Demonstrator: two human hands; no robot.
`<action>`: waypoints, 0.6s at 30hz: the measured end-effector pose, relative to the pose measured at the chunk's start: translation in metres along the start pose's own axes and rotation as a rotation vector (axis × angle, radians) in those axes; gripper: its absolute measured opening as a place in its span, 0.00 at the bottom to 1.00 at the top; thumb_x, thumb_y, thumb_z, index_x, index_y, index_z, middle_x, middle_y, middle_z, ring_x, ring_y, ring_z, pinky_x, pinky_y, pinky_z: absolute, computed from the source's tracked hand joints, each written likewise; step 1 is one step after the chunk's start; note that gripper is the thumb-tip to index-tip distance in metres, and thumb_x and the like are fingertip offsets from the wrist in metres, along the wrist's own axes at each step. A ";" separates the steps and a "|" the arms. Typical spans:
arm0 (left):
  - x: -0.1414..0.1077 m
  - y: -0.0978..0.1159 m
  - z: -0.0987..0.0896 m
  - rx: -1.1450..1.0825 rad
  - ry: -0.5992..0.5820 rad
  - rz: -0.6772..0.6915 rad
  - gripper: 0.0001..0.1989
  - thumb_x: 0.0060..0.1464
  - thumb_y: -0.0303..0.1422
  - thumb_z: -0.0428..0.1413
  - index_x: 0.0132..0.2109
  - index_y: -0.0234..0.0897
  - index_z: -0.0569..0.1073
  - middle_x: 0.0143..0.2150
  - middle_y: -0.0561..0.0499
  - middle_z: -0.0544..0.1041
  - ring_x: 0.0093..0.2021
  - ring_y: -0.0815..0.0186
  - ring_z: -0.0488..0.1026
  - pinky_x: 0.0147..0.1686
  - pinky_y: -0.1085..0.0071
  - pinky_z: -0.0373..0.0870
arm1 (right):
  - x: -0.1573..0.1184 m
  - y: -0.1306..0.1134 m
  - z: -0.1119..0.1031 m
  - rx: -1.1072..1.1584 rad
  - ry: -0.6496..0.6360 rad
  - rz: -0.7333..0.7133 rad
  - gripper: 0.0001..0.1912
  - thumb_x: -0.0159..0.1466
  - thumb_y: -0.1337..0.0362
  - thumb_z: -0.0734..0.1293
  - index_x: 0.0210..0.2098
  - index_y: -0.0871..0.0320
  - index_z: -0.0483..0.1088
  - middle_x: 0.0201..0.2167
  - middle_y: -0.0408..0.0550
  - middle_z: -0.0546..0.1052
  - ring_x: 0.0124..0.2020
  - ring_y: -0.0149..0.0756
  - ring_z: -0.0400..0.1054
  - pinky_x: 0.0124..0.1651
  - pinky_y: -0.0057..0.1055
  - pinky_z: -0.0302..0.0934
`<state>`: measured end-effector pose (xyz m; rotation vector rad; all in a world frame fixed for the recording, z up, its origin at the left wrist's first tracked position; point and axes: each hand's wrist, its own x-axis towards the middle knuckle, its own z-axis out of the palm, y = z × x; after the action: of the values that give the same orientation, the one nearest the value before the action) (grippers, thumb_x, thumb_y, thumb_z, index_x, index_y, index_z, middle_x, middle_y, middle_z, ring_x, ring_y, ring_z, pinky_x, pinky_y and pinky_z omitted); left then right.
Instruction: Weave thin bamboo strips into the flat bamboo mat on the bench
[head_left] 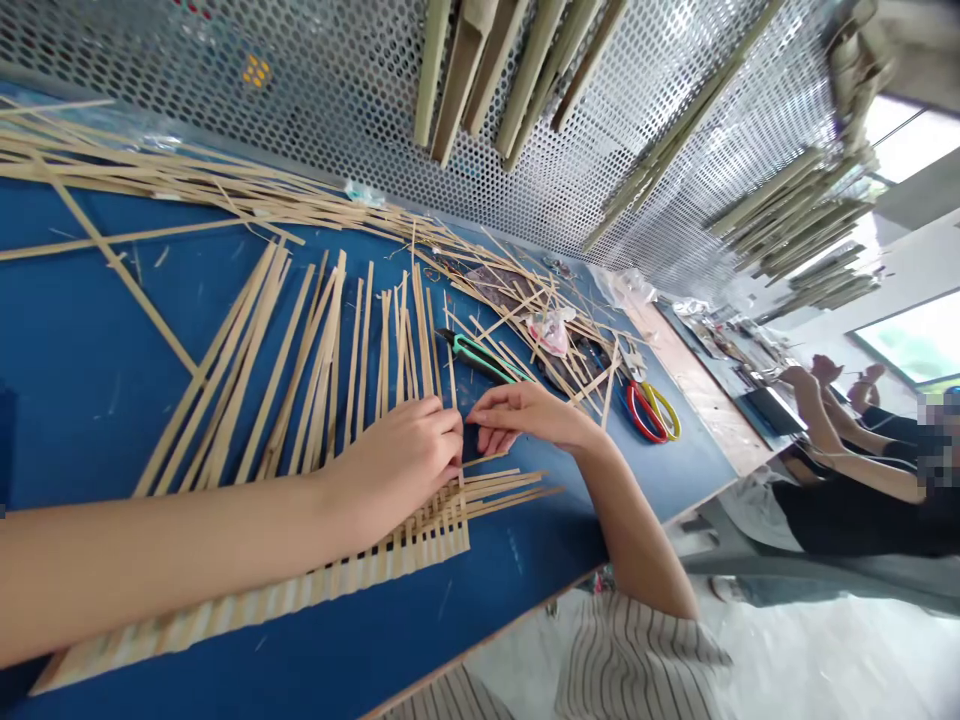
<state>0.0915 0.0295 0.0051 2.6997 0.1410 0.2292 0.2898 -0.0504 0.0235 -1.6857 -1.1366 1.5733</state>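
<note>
On the blue workbench [525,530], the left hand [394,465] pins bamboo strips [322,370] firmly against the woven mat [225,620] at 7 o'clock, keeping rows snug, while the half-open right hand [525,415]'s grip cannot be told.

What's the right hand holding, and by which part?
The right hand appears to pinch a thin pale bamboo strip near its end by the woven strip mat.

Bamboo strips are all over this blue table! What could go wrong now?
The woven bamboo mat has loose strip ends, so they might slip apart under the left hand. Thin strips could poke splinters into fingers. The green-handled snips lie close to the right hand, so it might bump their tips.
</note>
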 end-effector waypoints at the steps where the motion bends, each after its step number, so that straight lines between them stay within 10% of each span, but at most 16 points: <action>1: 0.000 0.000 0.000 -0.008 0.001 -0.001 0.06 0.60 0.27 0.55 0.34 0.34 0.74 0.37 0.50 0.73 0.42 0.62 0.67 0.44 0.65 0.64 | 0.000 0.000 -0.001 0.000 -0.006 0.006 0.21 0.57 0.48 0.73 0.35 0.60 0.71 0.26 0.46 0.79 0.26 0.30 0.75 0.31 0.25 0.70; 10: -0.009 -0.006 -0.012 -0.071 0.040 -0.014 0.07 0.61 0.27 0.54 0.35 0.36 0.73 0.41 0.52 0.72 0.43 0.64 0.67 0.45 0.67 0.63 | -0.006 0.003 -0.002 -0.109 -0.116 0.006 0.18 0.51 0.56 0.77 0.37 0.60 0.73 0.27 0.44 0.79 0.30 0.31 0.74 0.34 0.26 0.68; 18: -0.080 -0.065 -0.050 0.080 0.145 -0.111 0.12 0.65 0.38 0.46 0.42 0.44 0.73 0.46 0.55 0.73 0.47 0.63 0.67 0.49 0.62 0.61 | -0.012 -0.003 0.005 -0.357 -0.084 -0.028 0.12 0.57 0.55 0.73 0.27 0.58 0.75 0.21 0.40 0.74 0.24 0.28 0.67 0.27 0.24 0.59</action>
<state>-0.0003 0.0976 0.0112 2.7430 0.3490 0.3940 0.2845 -0.0602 0.0312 -1.8281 -1.5522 1.5021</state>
